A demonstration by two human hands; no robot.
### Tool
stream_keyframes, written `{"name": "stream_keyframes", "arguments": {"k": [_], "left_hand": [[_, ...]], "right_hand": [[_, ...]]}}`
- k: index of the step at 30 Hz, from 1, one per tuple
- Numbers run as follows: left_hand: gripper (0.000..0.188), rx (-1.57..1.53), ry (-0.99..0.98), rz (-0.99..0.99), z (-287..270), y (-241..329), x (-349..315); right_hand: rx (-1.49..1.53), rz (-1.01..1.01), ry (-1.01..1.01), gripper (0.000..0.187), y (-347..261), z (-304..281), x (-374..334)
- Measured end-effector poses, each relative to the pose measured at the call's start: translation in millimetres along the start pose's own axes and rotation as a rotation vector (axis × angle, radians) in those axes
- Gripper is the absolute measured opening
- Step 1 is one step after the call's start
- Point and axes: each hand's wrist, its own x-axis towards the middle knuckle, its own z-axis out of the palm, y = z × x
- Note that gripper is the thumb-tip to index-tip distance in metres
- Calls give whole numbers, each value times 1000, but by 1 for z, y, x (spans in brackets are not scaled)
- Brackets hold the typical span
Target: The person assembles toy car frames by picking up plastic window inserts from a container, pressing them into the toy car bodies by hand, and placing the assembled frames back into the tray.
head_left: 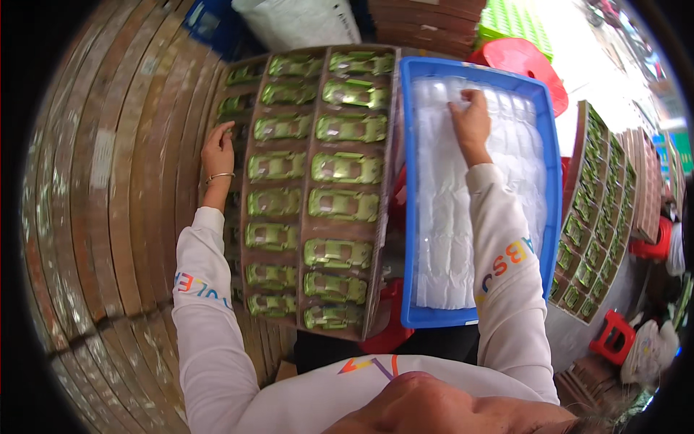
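Observation:
A large brown tray (pixel 306 217) with columns of slots holds shiny green toy car bodies (pixel 347 168). At its far-left column is my left hand (pixel 217 150), with a thin bracelet at the wrist. Its fingers are curled together beside the slots, and a bit of green shows at the tips; what they grip is mostly hidden. To the right stands a blue plastic bin (pixel 553 210) filled with rows of white translucent plastic packing (pixel 442 217). My right hand (pixel 473 124) hovers over the packing's far half, thumb and fingers apart, with nothing visible between them.
Stacked brown trays (pixel 108 166) line the left side. A red stool (pixel 531 69) stands behind the bin, near a green crate (pixel 513 25). More green cars fill a tray (pixel 596 210) on the right, close to a red stool (pixel 614 336). A white sack (pixel 300 22) lies at the back.

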Motion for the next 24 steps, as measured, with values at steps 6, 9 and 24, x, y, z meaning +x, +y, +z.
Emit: {"name": "stream_keyframes", "arguments": {"k": [6,9,24], "left_hand": [[23,-187,-11,-341,-92,-44,-106],[23,-207,-110,-345,-127,-41,-162],[39,382,-663,-48,-220,-28,-286]], "right_hand": [[434,10,59,29,-9,-19,-40],[810,181,34,19,-8,-40,-71],[1408,659,-564,12,-68,-146,-271]]}}
